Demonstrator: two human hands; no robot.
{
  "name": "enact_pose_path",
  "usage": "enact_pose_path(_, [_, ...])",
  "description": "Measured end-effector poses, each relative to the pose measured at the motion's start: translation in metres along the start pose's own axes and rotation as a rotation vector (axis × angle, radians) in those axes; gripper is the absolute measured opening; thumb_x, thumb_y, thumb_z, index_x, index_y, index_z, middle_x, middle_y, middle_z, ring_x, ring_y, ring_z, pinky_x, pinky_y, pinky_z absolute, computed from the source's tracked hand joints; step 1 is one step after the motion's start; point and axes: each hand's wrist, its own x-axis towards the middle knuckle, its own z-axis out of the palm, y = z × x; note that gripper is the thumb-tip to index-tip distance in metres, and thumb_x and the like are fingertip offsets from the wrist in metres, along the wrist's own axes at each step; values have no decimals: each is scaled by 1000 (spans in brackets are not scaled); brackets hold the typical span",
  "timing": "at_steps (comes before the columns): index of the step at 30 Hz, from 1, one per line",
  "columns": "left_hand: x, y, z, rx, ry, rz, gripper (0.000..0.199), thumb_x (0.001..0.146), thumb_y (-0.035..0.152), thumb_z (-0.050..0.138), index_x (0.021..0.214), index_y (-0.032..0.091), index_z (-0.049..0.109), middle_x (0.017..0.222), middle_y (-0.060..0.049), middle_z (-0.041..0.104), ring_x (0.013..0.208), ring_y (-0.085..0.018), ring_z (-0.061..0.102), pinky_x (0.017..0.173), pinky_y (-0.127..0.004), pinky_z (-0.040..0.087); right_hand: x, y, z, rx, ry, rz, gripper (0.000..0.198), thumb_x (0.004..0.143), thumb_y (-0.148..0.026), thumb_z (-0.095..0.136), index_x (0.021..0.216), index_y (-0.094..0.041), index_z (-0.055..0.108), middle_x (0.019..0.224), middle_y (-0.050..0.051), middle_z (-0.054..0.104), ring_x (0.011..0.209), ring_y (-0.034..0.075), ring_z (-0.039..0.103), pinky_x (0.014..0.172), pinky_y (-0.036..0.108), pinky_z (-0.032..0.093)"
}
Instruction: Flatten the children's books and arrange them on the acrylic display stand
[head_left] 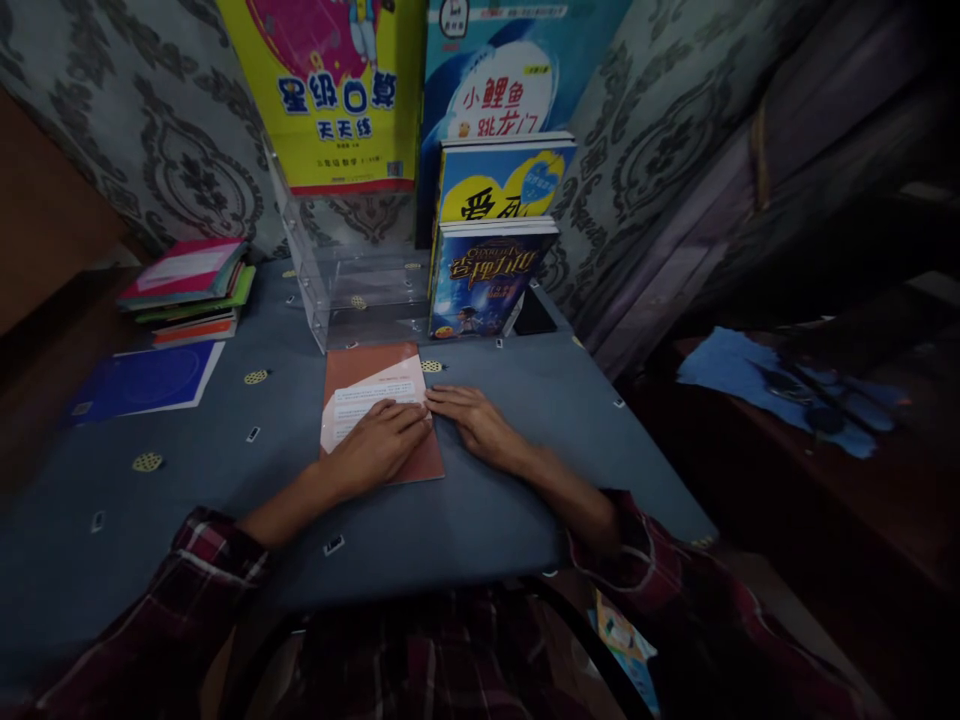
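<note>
A thin brown book [420, 462] with a pale, slanted panel of printed text lies on the table in front of me. My left hand [384, 440] rests on its lower middle, fingers stretched toward the right edge and lying flat. My right hand [480, 425] is beside the book, its outstretched fingertips touching the right edge close to the left fingertips. Neither hand has anything gripped in it. The left hand hides part of the printed text.
Behind the book stands a clear plastic rack [307, 265], with upright blue books [480, 285] at its right and a yellow workbook [341, 150]. To the left are a stack of books [187, 285] and a blue booklet [146, 380]. A blue cloth [724, 370] lies off to the right.
</note>
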Motion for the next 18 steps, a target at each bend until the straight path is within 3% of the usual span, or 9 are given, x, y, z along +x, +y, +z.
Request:
enact_pose_path(4, [-3, -2, 1, -43, 53, -3, 35, 106, 19, 35, 131, 17, 60, 133, -12, 66, 123, -24, 61, 108, -48, 46, -7, -4, -1, 21, 15, -10, 61, 87, 1, 44, 138, -25, 65, 139, 11, 68, 136, 26, 58, 111, 56, 48])
enact_pose_path(11, [-1, 3, -6, -8, 9, 35, 33, 104, 17, 39, 126, 17, 63, 121, -13, 67, 121, -26, 59, 106, -48, 47, -15, -11, -3, -3, -27, 3, 66, 83, 3, 46, 141, -24, 62, 140, 11, 66, 139, 25, 55, 113, 55, 46])
enact_pose_path(18, [-8, 7, -17, -53, -13, 87, 31, 105, 23, 42, 127, 22, 64, 132, -10, 64, 128, -27, 54, 110, -51, 41, -14, -12, -4, -22, -26, -1, 65, 80, 3, 46, 139, -20, 63, 140, 13, 66, 139, 26, 55, 113, 55, 47])
